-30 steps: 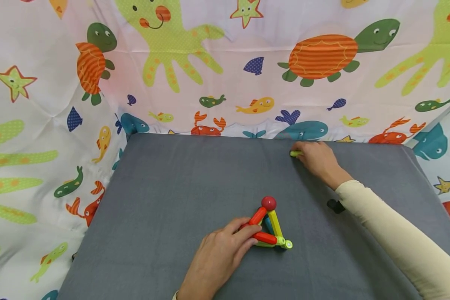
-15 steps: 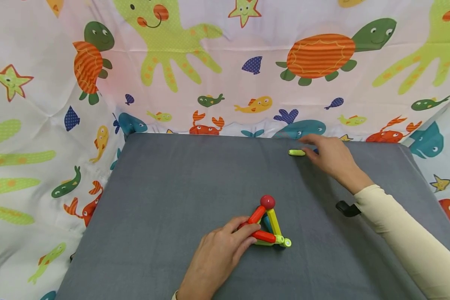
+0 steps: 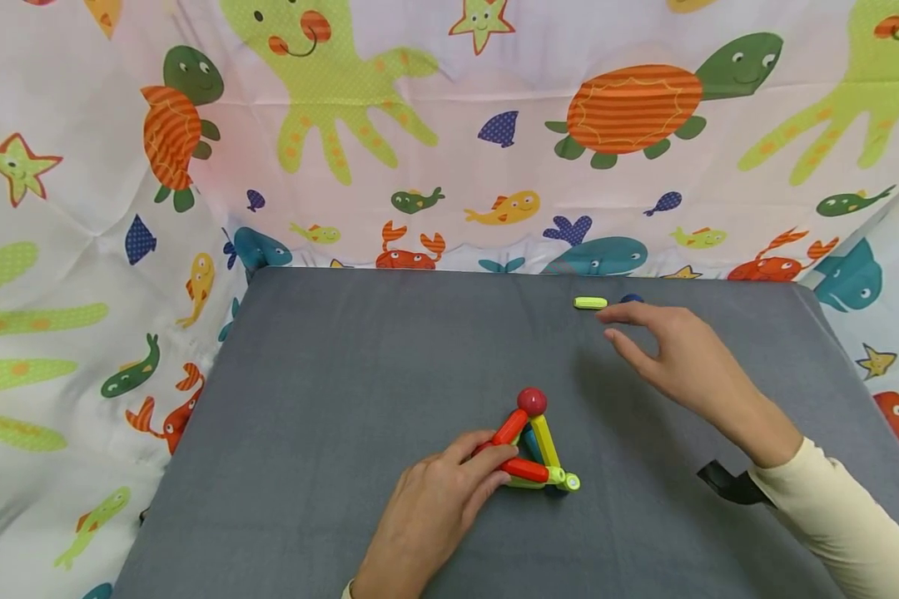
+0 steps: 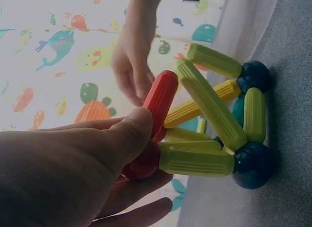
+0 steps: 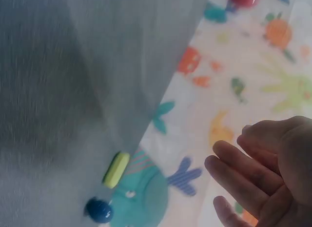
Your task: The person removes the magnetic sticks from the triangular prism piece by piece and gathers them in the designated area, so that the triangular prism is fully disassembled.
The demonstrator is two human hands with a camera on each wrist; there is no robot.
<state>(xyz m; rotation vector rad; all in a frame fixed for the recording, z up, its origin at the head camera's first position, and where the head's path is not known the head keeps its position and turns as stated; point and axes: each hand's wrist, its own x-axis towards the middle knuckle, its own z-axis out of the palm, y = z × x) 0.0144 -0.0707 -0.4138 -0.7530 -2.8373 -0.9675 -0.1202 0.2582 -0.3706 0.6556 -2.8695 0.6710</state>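
Note:
My left hand (image 3: 434, 499) grips a frame of magnetic building sticks and balls, thumb and fingers around a red ball (image 4: 142, 162) and the base of a red stick (image 4: 163, 97). Yellow (image 3: 545, 441) and light green sticks join dark blue balls (image 4: 253, 166) resting on the table. Another red ball (image 3: 532, 402) tops the frame's far side. My right hand (image 3: 689, 362) hovers over the table, fingers apart and holding nothing. Just beyond its fingertips lie a loose light green stick (image 3: 590, 303) and a dark blue ball (image 3: 633, 298), partly hidden by the hand.
The grey cloth-covered table (image 3: 360, 374) ends at a white curtain (image 3: 449, 108) printed with sea animals, which hangs along the back and sides. A black strap piece (image 3: 730, 484) sticks out by my right sleeve (image 3: 831, 499).
My right hand has released the light green stick near the back edge, then lifted and drawn back toward me. The left hand keeps its grip on the frame in place.

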